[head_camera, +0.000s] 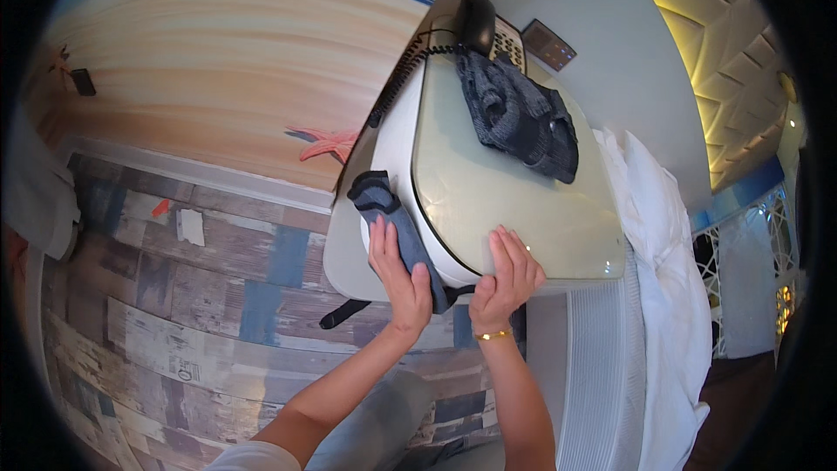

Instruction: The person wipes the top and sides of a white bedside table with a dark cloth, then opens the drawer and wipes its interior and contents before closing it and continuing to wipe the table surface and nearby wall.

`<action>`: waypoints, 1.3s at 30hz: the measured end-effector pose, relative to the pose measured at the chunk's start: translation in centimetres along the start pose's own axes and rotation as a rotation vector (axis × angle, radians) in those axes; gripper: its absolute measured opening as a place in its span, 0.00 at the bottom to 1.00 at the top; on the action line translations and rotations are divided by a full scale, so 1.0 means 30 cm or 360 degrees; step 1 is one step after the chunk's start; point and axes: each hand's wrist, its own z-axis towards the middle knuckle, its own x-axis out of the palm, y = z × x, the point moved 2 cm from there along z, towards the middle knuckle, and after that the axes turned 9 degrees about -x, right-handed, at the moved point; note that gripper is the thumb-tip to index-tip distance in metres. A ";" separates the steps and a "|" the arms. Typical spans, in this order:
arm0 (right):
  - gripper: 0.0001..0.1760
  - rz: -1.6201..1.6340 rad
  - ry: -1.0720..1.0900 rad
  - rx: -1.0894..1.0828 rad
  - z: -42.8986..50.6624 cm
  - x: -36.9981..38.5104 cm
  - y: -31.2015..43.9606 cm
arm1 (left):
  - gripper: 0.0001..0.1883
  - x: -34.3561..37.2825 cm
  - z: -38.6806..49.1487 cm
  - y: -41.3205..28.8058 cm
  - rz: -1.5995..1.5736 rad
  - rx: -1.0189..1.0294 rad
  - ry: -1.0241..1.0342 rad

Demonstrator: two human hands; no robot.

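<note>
My left hand point(402, 278) lies along a blue-grey sock point(416, 239) with black trim, its thumb and fingers on either side of the fabric. The sock stretches slantwise beside the white side of a bedside cabinet point(366, 278). A black fabric end point(344, 314) sticks out to the left below my wrist. My right hand point(507, 278) rests at the front edge of the cabinet's glass top point(458, 203), fingers bent and nothing seen in them. A dark strip point(461, 292) runs from the sock towards my right thumb. Bunched dark grey knit socks point(520, 114) lie further back on the glass.
A black telephone point(477, 23) with a coiled cord stands at the back of the top. A switch panel point(549, 44) is on the headboard. White bedding point(667, 261) borders the right. Paper scraps point(191, 227) lie on the patchwork wood-look floor point(216, 333).
</note>
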 end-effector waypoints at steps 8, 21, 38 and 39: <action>0.28 0.0054 0.0020 -0.0023 -0.004 -0.002 -0.023 | 0.22 0.017 0.263 0.068 -0.0308 -0.0546 0.0224; 0.24 0.0141 -0.0012 0.0046 0.010 -0.006 -0.016 | 0.23 0.013 0.247 0.348 -0.0790 -0.1291 0.0176; 0.18 0.0360 0.0006 0.0007 0.008 -0.079 -0.019 | 0.29 -0.089 -0.020 0.696 -0.1402 -0.1723 0.0183; 0.18 0.0362 0.0024 -0.0036 -0.023 -0.107 -0.025 | 0.29 -0.118 -0.056 0.748 -0.1359 -0.1774 0.0161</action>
